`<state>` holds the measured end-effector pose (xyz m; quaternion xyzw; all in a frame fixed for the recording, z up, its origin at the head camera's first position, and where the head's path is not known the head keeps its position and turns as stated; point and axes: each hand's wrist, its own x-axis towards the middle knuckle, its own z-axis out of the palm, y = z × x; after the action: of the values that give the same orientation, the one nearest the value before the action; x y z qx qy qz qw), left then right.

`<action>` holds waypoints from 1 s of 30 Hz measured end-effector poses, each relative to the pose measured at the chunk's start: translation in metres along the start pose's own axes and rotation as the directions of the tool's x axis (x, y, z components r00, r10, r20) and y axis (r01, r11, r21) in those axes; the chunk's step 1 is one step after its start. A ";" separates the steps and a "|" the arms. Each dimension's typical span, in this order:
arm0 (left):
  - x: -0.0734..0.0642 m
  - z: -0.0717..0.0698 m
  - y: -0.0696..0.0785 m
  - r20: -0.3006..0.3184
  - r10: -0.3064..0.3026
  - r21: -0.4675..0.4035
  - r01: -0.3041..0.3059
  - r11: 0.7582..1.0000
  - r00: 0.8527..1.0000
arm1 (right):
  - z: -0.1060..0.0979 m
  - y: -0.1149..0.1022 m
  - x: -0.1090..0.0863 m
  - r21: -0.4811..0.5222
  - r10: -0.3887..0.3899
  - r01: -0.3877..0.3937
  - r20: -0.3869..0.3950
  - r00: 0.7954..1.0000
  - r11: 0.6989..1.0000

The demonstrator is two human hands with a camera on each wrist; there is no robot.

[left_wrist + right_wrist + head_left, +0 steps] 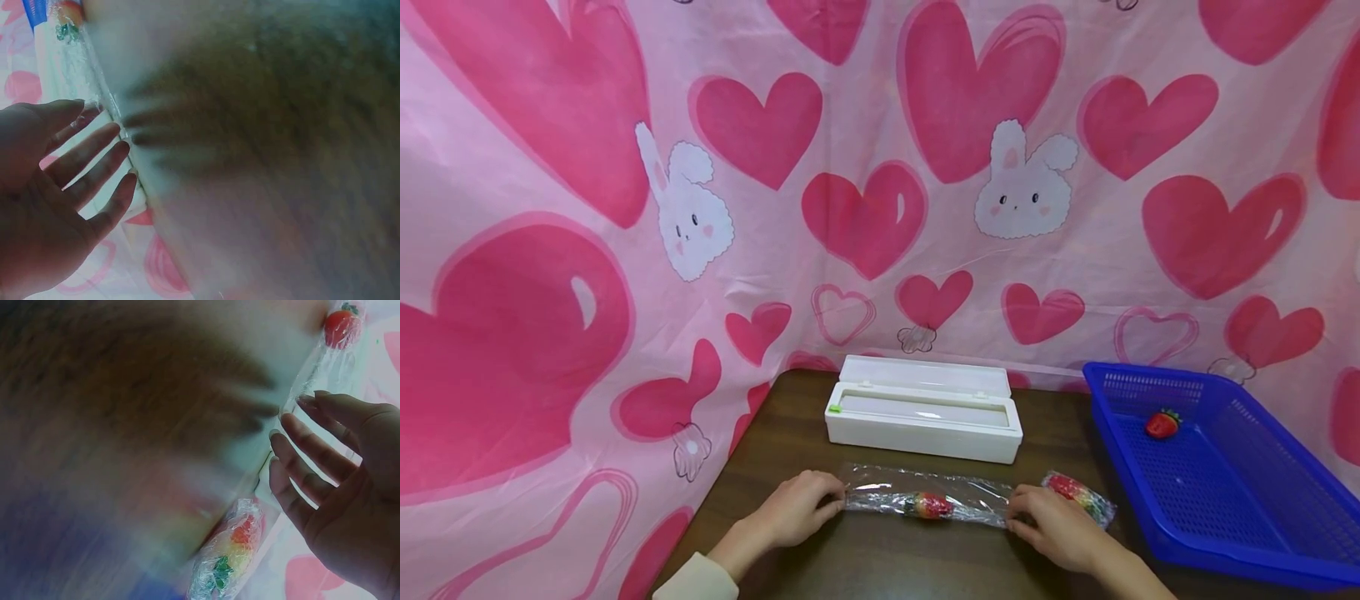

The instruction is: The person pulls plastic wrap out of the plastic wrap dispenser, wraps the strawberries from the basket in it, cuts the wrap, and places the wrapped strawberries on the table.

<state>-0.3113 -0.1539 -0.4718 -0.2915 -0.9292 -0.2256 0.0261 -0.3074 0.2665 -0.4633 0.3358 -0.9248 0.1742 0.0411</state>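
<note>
- The left hand [801,507] and right hand [1058,523] each pinch one end of the clear film [977,498]; uneven pulling could skew or tear it.
- Between the hands, the red-and-yellow fruit [932,505] lies in the film; loose folds could let it slip out.
- Just beyond the right hand, an outward sweep could knock the wrapped bundle [1078,496].
- Farther past both hands, overreaching could bump the white box [921,439].

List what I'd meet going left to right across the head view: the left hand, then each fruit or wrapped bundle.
Left hand → fruit on clear film → wrapped bundle → strawberry inside blue basket.
</note>
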 end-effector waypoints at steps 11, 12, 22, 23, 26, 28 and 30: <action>0.004 -0.002 0.003 -0.055 -0.128 -0.034 0.126 0.991 0.990 | -0.003 0.004 0.005 0.130 0.031 -0.032 0.011 0.999 0.991; 0.005 -0.002 0.003 -0.058 -0.144 -0.040 0.142 0.989 0.988 | -0.003 0.005 0.005 0.134 0.037 -0.038 0.012 0.999 0.990; 0.020 -0.002 0.007 -0.045 -0.257 -0.073 0.253 0.965 0.965 | 0.001 0.007 0.013 0.212 0.108 -0.108 0.011 0.994 0.971; 0.022 -0.002 0.007 -0.047 -0.263 -0.068 0.259 0.963 0.964 | 0.001 0.008 0.015 0.208 0.123 -0.123 0.010 0.992 0.970; 0.029 -0.001 0.006 -0.046 -0.288 -0.059 0.285 0.957 0.957 | 0.000 0.008 0.019 0.187 0.186 -0.184 0.006 0.983 0.965; 0.033 0.000 0.005 -0.044 -0.306 -0.052 0.303 0.952 0.951 | 0.000 0.007 0.022 0.168 0.233 -0.230 0.006 0.973 0.958; 0.036 0.001 0.004 -0.041 -0.321 -0.045 0.319 0.947 0.946 | 0.001 0.006 0.024 0.155 0.269 -0.267 0.006 0.963 0.951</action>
<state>-0.3384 -0.1317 -0.4642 -0.1320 -0.9588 -0.2514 0.0060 -0.3302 0.2557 -0.4618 0.2081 -0.9451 0.2519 -0.0019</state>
